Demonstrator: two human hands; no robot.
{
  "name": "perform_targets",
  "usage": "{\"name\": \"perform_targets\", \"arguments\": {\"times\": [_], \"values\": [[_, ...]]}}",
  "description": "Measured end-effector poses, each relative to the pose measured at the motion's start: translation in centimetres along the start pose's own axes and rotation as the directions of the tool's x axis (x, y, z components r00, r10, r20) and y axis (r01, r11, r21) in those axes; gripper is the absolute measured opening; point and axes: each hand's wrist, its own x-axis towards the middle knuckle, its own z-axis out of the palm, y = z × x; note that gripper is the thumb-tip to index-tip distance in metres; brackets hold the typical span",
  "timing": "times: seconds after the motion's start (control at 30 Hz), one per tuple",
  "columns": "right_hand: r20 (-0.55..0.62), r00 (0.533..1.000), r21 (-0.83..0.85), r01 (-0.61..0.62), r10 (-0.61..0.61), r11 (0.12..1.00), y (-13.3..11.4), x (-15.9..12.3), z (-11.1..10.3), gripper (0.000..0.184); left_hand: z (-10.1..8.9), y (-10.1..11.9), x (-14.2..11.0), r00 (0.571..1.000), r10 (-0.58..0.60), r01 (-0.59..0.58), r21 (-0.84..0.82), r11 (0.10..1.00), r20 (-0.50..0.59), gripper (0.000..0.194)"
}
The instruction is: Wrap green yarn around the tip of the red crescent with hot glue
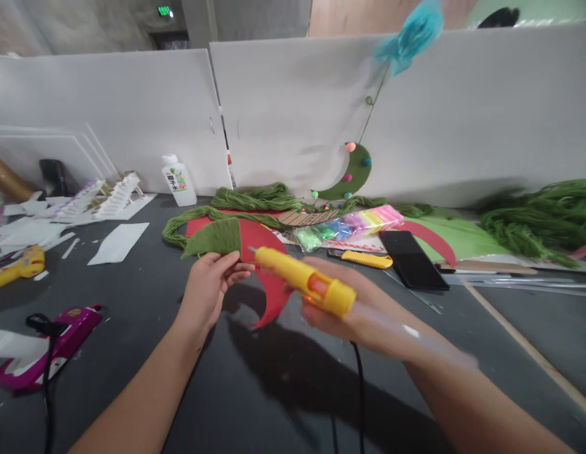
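Observation:
My left hand (213, 280) pinches the lower edge of a red crescent cutout (269, 252), whose left part is wrapped in green yarn (215, 237). In my right hand (331, 296) is a yellow hot glue gun (302, 277), gripped with its nozzle pointing left, close to where the yarn meets the bare red part. A clear glue stick (411, 334) sticks out of the gun's back end. The gun hides some of my right fingers, and whether the nozzle touches the cutout I cannot tell.
Green yarn skeins (259, 197), a bag of colored pom-poms (347, 228), a yellow utility knife (366, 258) and a black phone (413, 258) lie beyond my hands. At left are a purple tool (61, 347), paper scraps (119, 243) and a white bottle (178, 181). A decorated green crescent (352, 176) leans on the partition.

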Motion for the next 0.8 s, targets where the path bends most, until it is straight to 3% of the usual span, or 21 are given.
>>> {"name": "perform_targets", "arguments": {"times": [0.07, 0.23, 0.4, 0.6, 0.8], "values": [[-0.083, 0.996, 0.049, -0.022, 0.026, 0.999, 0.4, -0.2, 0.0, 0.018, 0.5, 0.3, -0.7, 0.999, -0.024, 0.022, 0.035, 0.999, 0.043, 0.017], [-0.127, 0.976, 0.089, -0.167, 0.178, 0.982, 0.7, -0.1, 1.0, 0.015, 0.7, 0.6, -1.1, 0.996, -0.020, 0.005, 0.173, 0.985, 0.090, 0.017], [-0.229, 0.967, 0.008, -0.111, 0.110, 0.994, 1.1, 0.8, 2.2, 0.017, 0.2, 0.6, -0.6, 0.998, -0.034, 0.022, 0.214, 0.977, 0.051, 0.016], [-0.219, 0.971, 0.007, -0.097, 0.097, 0.995, 1.3, 1.2, 2.7, 0.023, 0.2, 0.4, -0.5, 0.997, -0.058, 0.043, 0.219, 0.975, 0.059, 0.015], [-0.197, 0.966, 0.098, -0.148, 0.165, 0.984, 1.3, 1.2, 2.8, 0.025, 0.1, 0.3, -0.5, 0.997, -0.054, 0.041, 0.213, 0.976, 0.055, 0.014]]}}
